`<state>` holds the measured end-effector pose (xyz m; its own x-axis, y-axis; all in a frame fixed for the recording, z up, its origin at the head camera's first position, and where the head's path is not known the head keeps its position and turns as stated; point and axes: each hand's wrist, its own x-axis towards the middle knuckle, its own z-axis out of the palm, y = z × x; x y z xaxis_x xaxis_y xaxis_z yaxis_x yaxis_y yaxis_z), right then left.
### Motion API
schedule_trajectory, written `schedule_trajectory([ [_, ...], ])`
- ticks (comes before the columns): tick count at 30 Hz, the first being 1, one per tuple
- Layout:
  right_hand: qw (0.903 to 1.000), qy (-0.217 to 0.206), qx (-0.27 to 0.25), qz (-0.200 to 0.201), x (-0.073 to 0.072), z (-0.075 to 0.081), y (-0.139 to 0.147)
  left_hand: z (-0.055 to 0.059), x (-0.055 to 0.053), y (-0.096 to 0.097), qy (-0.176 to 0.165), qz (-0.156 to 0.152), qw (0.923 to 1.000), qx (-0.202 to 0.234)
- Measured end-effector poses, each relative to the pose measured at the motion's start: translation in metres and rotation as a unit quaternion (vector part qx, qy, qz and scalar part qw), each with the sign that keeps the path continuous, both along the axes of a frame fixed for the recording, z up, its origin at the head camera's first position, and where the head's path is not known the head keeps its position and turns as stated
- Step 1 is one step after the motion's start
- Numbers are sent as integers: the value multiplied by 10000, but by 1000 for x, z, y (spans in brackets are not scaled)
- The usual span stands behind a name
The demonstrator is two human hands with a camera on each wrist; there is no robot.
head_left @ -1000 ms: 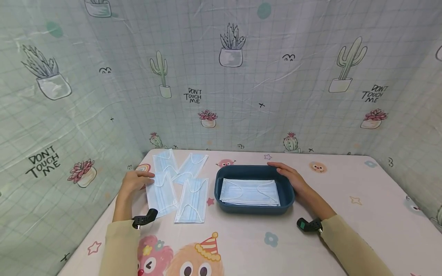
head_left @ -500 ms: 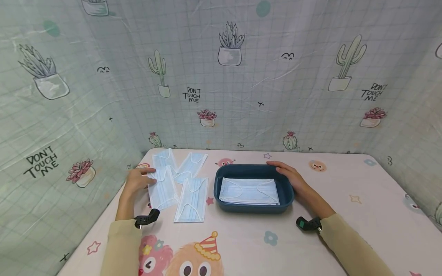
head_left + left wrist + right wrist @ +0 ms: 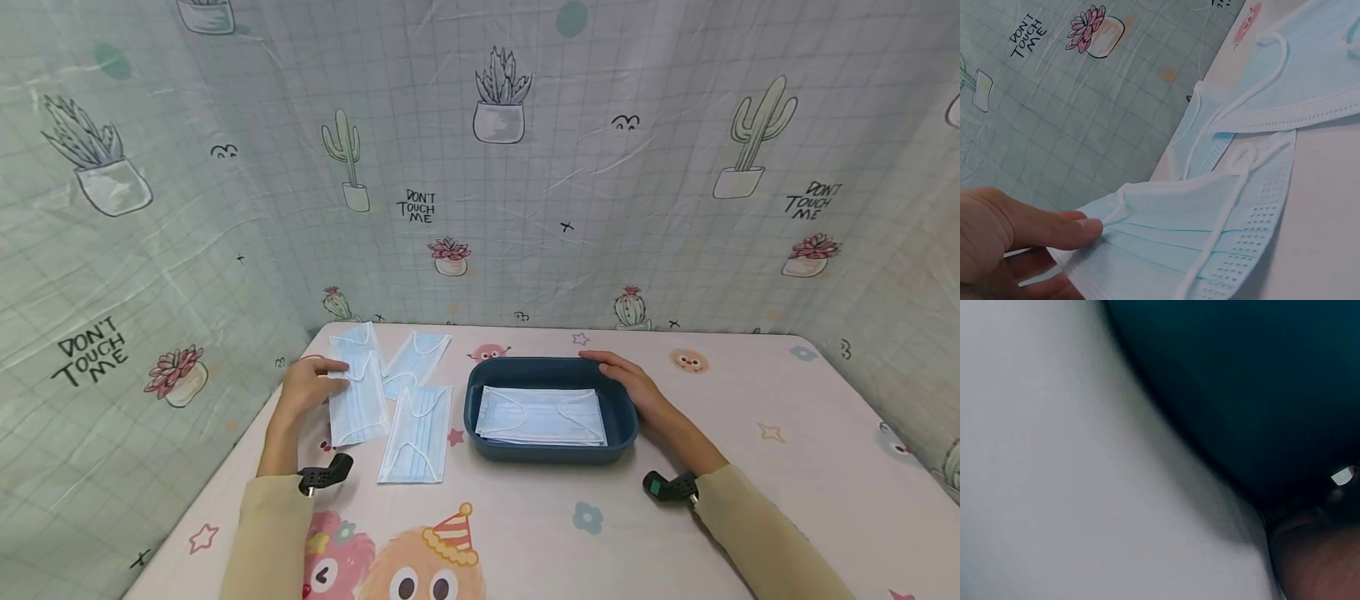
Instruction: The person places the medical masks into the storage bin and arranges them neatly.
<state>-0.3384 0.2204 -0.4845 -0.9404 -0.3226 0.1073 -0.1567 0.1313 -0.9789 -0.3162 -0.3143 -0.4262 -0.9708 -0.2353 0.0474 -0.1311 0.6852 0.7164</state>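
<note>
My left hand pinches a light blue pleated face mask near one end, thumb on top and fingers under it. In the left wrist view that end is lifted and the mask bends. Three more masks lie around it: a far-left mask, a slanted mask and a near mask. My right hand rests on the far right corner of a dark blue bin, its fingers lying along the rim. Several stacked masks lie flat in the bin.
A pink table with printed cartoon figures carries everything. Behind and at the sides hangs a grey-green curtain with printed cacti. A small black wrist camera hangs over the table below my left hand.
My left hand has gone from the mask's left edge to pinching it, moving slightly right and away. The mask has shifted and turned a little with it. My right hand stays on the bin.
</note>
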Motion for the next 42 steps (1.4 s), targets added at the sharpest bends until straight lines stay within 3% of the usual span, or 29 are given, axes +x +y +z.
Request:
schedule_trajectory([
  [6, 10000, 4, 35, -27, 0, 1, 0, 7, 0, 9, 124, 17, 9999, -32],
  [13, 10000, -7, -49, 33, -1, 3, 0, 16, 4, 13, 770, 131, 9969, 50],
  [24, 10000, -64, -68, -22, -1, 1, 2, 33, 8, 36, 951, 47, 9955, 22],
  [42, 9999, 4, -100, 27, -1, 1, 2, 34, 8, 42, 1325, -89, 9911, -28],
])
